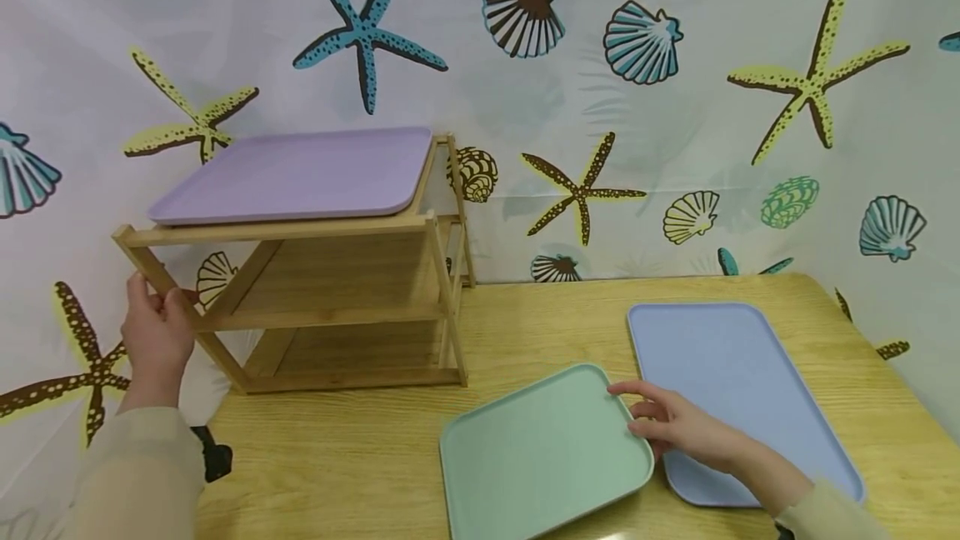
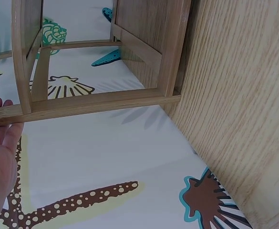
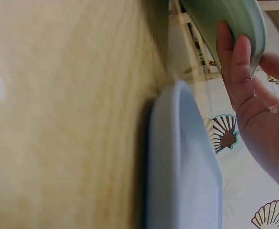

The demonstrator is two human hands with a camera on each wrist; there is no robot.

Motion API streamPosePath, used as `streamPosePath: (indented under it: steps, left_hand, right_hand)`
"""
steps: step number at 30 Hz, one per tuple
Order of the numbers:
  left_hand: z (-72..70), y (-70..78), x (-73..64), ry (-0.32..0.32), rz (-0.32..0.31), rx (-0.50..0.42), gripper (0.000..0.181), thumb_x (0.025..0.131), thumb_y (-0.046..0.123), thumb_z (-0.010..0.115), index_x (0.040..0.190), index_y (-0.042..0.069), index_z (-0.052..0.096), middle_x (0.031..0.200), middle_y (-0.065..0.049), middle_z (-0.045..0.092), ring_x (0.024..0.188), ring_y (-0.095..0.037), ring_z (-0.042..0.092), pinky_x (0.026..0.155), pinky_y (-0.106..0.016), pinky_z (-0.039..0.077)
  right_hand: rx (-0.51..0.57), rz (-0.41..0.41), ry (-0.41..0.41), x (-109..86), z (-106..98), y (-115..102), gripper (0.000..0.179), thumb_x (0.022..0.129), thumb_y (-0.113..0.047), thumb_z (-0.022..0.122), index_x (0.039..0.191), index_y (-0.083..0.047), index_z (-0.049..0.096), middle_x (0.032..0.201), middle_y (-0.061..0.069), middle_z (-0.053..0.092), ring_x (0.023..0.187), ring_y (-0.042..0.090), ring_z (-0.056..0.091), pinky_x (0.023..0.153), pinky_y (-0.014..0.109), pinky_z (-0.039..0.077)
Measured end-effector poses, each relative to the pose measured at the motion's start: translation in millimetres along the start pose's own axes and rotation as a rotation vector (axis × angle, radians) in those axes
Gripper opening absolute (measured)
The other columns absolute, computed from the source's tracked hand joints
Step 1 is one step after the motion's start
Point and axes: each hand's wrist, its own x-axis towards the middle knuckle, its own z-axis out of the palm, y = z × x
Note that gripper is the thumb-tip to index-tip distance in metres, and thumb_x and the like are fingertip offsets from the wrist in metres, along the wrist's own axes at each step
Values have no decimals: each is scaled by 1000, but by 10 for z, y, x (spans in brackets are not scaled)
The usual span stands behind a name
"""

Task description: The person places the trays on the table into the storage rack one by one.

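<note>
- Count: one rack (image 1: 322, 317), three tiers; three trays; two hands, both yours, both occupied.
- One lilac tray (image 1: 300, 177), lying on the rack's top tier.
- One green tray (image 1: 547, 448), in front of the rack and to its right; the side at your fingers is raised off the table (image 1: 322, 457).
- One blue tray (image 1: 727, 373), flat on the table, farther right of the rack.
- Your left hand (image 1: 156, 332) is clamped on the rack's left front post, fingers curled round the wood.
- Your right hand (image 1: 671, 423) pinches the green tray's right rim between fingers and thumb.
- Cut off: the green tray's near corner, by the head view's lower edge. Your right hand and forearm cover part of the blue tray.
- Hard to make out: a dark object (image 1: 216, 458) beside your left sleeve (image 1: 138, 473), in front of the rack.
- Materials: rack of slim, pale wooden bars and boards; trays matte, round-cornered, low-rimmed; table wood-grained; behind the rack, pale cloth (image 1: 690, 132) with a starfish-and-shell print.
</note>
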Motion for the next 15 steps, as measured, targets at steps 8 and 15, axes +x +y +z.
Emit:
streamPosePath:
  steps: [8, 15]
  left_hand:
    - [3, -24, 26, 10, 10, 13, 43, 102, 23, 29, 145, 20, 29, 110, -5, 65, 115, -34, 57, 71, -25, 37]
    - [-6, -45, 30, 14, 18, 10, 42, 102, 23, 30, 144, 19, 30, 109, -5, 65, 113, -34, 57, 69, -24, 36]
  right_hand:
    - [118, -43, 59, -184, 196, 7, 54, 103, -10, 46, 149, 2, 20, 116, 14, 60, 91, 21, 65, 67, 32, 53]
    - [212, -175, 98, -166, 421, -56, 47, 103, -5, 43, 148, -10, 31, 124, 10, 57, 97, 23, 65, 70, 35, 55]
